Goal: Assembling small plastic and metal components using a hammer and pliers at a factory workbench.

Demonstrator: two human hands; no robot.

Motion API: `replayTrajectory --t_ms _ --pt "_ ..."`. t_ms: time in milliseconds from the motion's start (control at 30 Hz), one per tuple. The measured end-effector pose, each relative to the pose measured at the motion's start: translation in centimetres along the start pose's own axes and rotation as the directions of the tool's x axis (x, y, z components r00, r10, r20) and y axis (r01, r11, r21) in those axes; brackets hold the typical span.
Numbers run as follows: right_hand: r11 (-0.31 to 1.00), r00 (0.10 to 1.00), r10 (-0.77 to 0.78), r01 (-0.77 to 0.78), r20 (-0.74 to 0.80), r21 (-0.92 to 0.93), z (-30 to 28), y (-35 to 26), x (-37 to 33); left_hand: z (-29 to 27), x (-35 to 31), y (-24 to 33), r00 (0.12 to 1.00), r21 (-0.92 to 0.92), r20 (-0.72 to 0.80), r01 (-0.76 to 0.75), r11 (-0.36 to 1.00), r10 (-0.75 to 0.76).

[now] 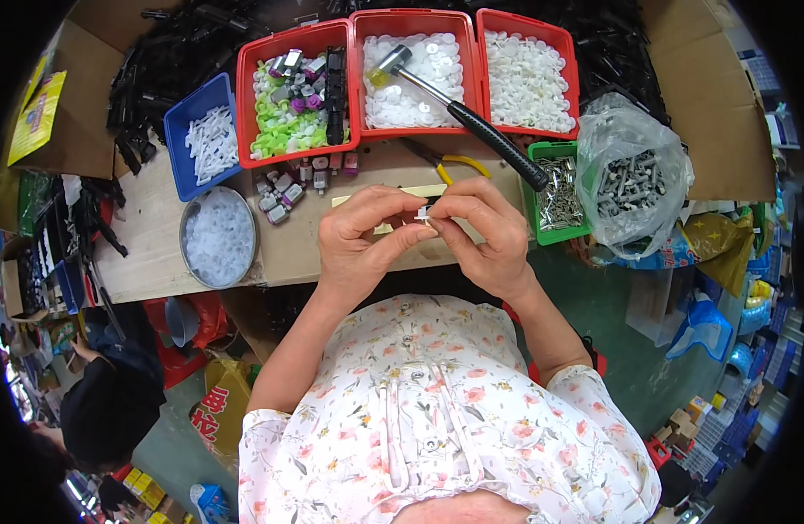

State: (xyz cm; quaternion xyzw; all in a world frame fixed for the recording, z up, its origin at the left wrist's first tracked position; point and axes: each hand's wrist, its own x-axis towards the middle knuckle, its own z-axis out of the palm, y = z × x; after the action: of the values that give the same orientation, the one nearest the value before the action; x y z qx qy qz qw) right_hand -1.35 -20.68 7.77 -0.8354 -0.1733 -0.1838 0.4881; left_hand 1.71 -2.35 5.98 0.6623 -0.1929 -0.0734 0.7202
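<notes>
Both hands meet over the near edge of the workbench, fingertips almost touching. Between them is a small white plastic part (424, 213) with something dark beside it; fingers cover most of it. My left hand (360, 237) pinches its left side with thumb and forefinger. From the right, my right hand (487, 234) pinches the same part. Under the fingers lies a pale cream strip (341, 202), partly hidden. Pliers with yellow handles (465, 162) rest just beyond. A hammer (461, 113) with a black grip lies across the middle bin, its handle reaching toward my right hand.
Three red bins (357, 105) hold white discs, green pieces and small motors. Loose motors (280, 194) sit left of my hands. A blue bin (177, 157), a round metal tin (189, 253), a green tray (533, 205) and a plastic bag (607, 131) flank them. Black parts are heaped behind.
</notes>
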Motion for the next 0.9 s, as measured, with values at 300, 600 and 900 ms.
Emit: replayTrajectory --t_ms 300,600,900 --pt "0.977 0.990 -0.094 0.112 0.109 -0.179 1.9 2.5 -0.3 -2.4 -1.7 -0.5 0.957 0.534 -0.084 -0.190 0.823 0.276" --pt "0.967 0.977 -0.098 0.138 0.189 -0.214 2.8 3.6 0.3 -2.3 -3.6 -3.1 0.887 0.806 0.192 -0.387 0.448 0.420" --pt "0.976 0.957 -0.035 0.096 0.289 -0.198 2.3 3.1 1.5 -2.1 -3.7 -4.1 0.884 0.872 0.228 -0.372 0.319 0.408"
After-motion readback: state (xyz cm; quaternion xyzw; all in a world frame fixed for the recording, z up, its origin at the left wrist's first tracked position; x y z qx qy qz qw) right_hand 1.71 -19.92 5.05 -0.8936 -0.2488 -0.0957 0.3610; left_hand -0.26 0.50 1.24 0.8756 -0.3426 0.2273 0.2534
